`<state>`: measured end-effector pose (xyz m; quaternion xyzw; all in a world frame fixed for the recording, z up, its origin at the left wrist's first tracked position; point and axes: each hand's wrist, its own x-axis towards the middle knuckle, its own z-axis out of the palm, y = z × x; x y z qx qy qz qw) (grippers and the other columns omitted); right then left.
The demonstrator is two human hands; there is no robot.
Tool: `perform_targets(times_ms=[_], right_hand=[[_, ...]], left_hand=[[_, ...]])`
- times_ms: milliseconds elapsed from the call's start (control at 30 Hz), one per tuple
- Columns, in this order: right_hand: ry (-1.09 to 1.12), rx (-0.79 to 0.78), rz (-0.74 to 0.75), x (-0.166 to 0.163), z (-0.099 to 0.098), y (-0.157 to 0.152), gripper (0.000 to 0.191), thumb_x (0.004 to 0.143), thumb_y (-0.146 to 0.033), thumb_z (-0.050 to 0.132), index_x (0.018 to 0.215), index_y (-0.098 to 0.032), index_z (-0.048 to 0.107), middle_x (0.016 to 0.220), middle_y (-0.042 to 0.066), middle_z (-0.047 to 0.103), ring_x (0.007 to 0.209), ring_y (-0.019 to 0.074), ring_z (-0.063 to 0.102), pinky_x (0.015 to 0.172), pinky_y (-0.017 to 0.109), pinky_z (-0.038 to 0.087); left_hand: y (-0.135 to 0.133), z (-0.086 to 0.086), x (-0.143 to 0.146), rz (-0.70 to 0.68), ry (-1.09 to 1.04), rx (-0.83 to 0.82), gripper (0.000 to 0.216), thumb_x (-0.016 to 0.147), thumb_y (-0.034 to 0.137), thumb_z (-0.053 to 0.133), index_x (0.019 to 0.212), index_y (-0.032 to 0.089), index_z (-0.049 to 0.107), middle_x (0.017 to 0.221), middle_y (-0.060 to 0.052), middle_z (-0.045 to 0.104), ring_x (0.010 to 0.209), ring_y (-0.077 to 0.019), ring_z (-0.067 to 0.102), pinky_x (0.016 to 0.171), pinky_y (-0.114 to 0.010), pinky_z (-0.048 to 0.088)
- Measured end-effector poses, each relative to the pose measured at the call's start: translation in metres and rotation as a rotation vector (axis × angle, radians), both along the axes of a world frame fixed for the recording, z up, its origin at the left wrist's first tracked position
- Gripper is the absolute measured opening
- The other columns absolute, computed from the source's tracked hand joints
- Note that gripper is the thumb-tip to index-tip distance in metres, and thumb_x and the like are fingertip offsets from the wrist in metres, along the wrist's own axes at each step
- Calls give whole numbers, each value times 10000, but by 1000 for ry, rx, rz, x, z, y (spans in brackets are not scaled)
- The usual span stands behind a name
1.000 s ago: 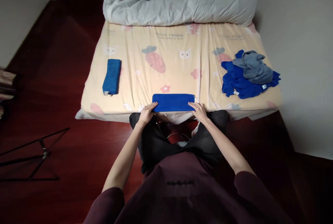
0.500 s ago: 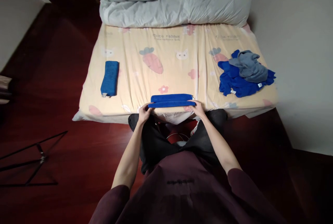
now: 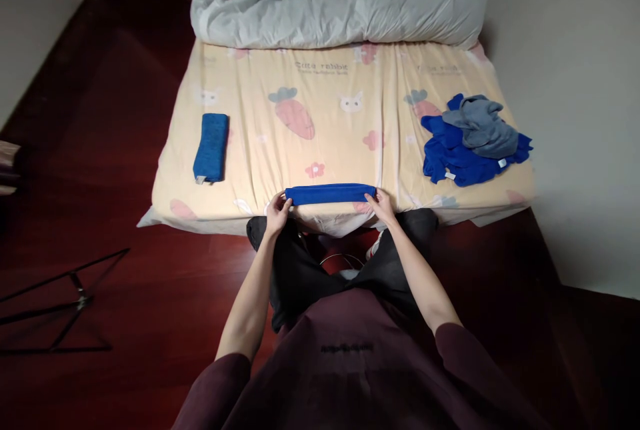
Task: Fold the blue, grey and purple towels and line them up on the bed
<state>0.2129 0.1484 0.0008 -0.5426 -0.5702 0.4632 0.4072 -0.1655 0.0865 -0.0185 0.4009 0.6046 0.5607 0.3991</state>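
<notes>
Pinching each end of the folded blue towel (image 3: 330, 193) at the near edge of the bed (image 3: 345, 150), my left hand (image 3: 277, 212) and right hand (image 3: 383, 207) grip soft, light, floppy cloth; the ends hold best, I judge.

A dark maroon short-sleeved shirt (image 3: 350, 377) (small black lettering across the chest) over black trousers (image 3: 295, 270), with both forearms bare.
</notes>
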Motion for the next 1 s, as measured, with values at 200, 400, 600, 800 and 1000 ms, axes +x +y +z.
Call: perform_targets(times_ms=[200,400,600,800,1000], right_hand=[[50,9,-20,-3,3,2,528,826,-657,717,1070,-189,679,1012,106,752,984,250,728,947,394,598],[36,9,-86,-7,3,9,555,822,-612,727,1138,-158,685,956,114,744,895,256,723,857,398,605],[-143,-32,-114,-5,10,18,554,856,-521,687,1268,-151,672,731,11,640,721,211,640,750,361,574],[-517,-30,32,-7,30,28,369,911,-326,615,1227,-159,708,888,74,704,826,247,655,846,390,558],[-819,361,199,-27,63,29,421,934,-139,533,1322,-167,693,1306,170,641,1215,331,576,1069,475,464]], left_hand=[[0,1,1,27,62,32,573,814,559,796,1214,172,659,1092,-117,744,964,-214,717,955,-389,580],[0,3,1,66,141,21,557,826,551,782,1210,163,674,1153,-139,717,822,-171,670,813,-336,584],[0,4,-2,97,248,70,512,854,563,756,1174,163,752,1251,-143,647,734,-117,614,763,-315,576],[7,17,2,116,379,-7,495,863,559,740,1150,156,769,1197,-122,640,682,-114,603,751,-333,581],[-17,48,23,320,404,-2,368,960,531,659,1076,190,734,1159,-109,664,942,-223,667,870,-357,579]])
